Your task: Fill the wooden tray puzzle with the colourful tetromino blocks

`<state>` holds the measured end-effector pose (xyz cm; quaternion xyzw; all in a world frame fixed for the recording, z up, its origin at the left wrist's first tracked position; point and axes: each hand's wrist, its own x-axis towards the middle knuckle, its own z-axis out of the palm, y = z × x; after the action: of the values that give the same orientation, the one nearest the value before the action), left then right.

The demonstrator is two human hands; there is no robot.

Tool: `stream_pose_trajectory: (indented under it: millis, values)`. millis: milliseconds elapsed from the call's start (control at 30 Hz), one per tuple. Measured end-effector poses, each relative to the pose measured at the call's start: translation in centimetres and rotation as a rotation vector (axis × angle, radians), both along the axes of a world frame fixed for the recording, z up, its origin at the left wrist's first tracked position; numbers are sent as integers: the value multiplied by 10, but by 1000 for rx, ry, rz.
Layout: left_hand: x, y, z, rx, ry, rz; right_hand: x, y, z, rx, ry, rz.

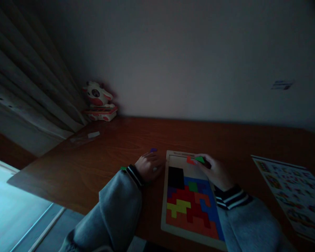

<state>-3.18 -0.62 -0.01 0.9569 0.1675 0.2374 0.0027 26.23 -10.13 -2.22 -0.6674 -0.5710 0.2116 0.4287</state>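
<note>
A green puzzle piece (200,159) sits pinched in the fingertips of the right hand (217,172), over the far edge of the wooden puzzle tray (165,196), just beside a red piece (190,160). Coloured blocks fill the tray's near half. The left hand (147,166) rests curled on the desk (107,157) by the tray's far left corner; whether it grips anything cannot be told. A purple piece (153,149) lies just beyond it. A printed sheet (294,192) lies toward the desk's right edge, a toy figure (99,101) at its far left corner.

Right hand (217,171) covers the wooden puzzle tray's (165,196) far right corner; whether its fingers grip the green block (200,159) is unclear. Printed pattern sheet (294,192) blurred, cut off at right edge.
</note>
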Motion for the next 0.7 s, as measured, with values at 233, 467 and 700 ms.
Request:
stream_pose_trajectory:
  millis: [233, 467, 700]
  values:
    - [14, -13, -8, -64, -7, -164, 8, -9, 11, -70, -94, 132]
    - [14, -13, -5, -65, -12, -143, 2, -12, 16, -83, -129, 136]
    - [14, -13, -3, -79, -4, -136, -1, -14, 19, -113, -67, 164]
